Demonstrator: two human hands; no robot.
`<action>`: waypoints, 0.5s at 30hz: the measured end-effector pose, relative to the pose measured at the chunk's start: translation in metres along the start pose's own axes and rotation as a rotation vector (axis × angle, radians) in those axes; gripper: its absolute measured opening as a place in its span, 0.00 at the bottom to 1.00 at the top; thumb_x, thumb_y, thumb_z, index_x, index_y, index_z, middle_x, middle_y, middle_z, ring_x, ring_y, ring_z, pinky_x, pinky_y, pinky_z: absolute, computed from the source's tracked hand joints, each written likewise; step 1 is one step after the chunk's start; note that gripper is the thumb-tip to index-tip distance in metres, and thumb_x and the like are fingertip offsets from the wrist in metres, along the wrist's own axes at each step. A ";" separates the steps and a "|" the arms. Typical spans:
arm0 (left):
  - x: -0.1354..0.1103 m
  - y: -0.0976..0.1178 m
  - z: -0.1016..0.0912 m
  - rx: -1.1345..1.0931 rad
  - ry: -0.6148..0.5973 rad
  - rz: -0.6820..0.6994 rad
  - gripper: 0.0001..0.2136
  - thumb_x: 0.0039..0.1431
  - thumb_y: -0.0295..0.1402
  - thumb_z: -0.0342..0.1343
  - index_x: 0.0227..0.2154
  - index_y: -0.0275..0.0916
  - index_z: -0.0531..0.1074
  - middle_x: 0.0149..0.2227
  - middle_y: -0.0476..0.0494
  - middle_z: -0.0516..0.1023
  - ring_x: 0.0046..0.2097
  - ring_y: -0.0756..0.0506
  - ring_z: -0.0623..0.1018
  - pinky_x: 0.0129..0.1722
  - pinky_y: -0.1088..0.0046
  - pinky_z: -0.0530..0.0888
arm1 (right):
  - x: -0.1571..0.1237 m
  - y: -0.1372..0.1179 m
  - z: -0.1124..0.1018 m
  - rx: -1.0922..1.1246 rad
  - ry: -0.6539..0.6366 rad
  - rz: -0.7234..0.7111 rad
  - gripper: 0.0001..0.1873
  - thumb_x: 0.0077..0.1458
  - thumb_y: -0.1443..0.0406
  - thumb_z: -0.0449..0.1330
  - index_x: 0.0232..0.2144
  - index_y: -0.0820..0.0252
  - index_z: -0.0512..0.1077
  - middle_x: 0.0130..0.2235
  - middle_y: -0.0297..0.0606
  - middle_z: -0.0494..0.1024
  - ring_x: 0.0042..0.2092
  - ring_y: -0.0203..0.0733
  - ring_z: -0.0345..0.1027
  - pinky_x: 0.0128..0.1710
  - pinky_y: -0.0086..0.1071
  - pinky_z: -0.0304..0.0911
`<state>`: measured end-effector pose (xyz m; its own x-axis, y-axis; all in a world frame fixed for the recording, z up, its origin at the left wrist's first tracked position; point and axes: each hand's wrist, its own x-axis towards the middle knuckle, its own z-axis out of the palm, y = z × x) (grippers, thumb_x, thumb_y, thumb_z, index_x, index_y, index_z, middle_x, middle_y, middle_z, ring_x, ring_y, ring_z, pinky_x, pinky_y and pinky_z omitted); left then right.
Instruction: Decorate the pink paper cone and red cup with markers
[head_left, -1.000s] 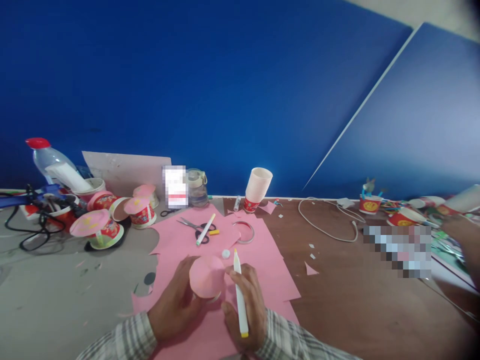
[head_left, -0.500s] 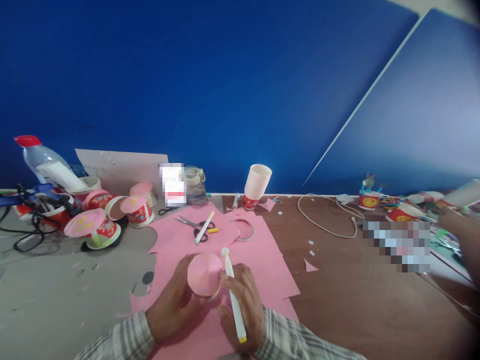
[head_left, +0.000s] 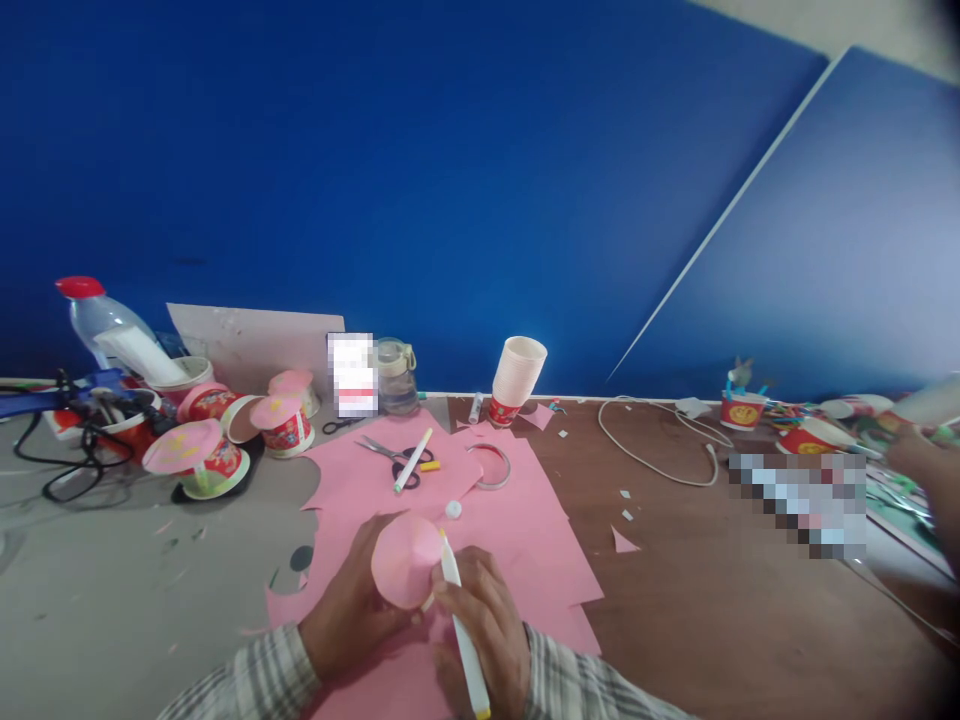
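Observation:
My left hand is closed around a paper cup topped with a pink paper disc; most of the cup's wall is hidden under the disc and fingers. A white marker with a yellow tip is gripped in my right hand, its tip close to the disc's right edge; whether it touches I cannot tell. Beneath both hands lie pink paper sheets. On them rest black-handled scissors, a second white marker, a yellow cap, a roll of tape and a small round white piece.
Left stand decorated cups with pink discs, a red-capped bottle and black glasses. Behind are a water jar and stacked paper cups. A white cable lies right; another person's hand is at the far right.
My right hand has brought the marker's tip down toward the disc's edge. The disc is tilted a little differently in my left hand. The other person's hand has shifted slightly.

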<state>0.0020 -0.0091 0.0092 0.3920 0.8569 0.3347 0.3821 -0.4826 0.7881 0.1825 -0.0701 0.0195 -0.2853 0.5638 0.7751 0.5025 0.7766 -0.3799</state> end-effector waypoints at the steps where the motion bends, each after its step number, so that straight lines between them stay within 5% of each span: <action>1: 0.000 0.000 0.000 0.012 -0.002 0.005 0.30 0.33 0.40 0.65 0.45 0.49 0.64 0.44 0.46 0.72 0.46 0.38 0.70 0.45 0.60 0.71 | 0.000 0.000 0.000 -0.010 0.017 -0.003 0.25 0.53 0.66 0.56 0.53 0.59 0.58 0.42 0.42 0.74 0.39 0.47 0.71 0.39 0.47 0.71; 9: 0.000 0.006 0.000 -0.006 0.034 -0.047 0.27 0.37 0.37 0.63 0.44 0.48 0.64 0.43 0.45 0.73 0.44 0.40 0.72 0.42 0.62 0.74 | -0.007 0.004 0.005 0.012 0.168 -0.046 0.17 0.61 0.58 0.47 0.47 0.60 0.66 0.30 0.36 0.74 0.29 0.41 0.68 0.32 0.40 0.66; 15: 0.001 0.009 -0.002 -0.054 0.031 -0.048 0.25 0.39 0.36 0.62 0.44 0.47 0.63 0.41 0.46 0.74 0.42 0.41 0.73 0.40 0.64 0.74 | -0.004 0.005 0.001 -0.009 0.085 -0.083 0.19 0.62 0.55 0.44 0.43 0.59 0.68 0.25 0.33 0.72 0.26 0.39 0.67 0.33 0.37 0.63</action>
<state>0.0044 -0.0120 0.0173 0.3474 0.8847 0.3109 0.3537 -0.4307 0.8303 0.1852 -0.0683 0.0135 -0.2558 0.4712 0.8441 0.4871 0.8171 -0.3084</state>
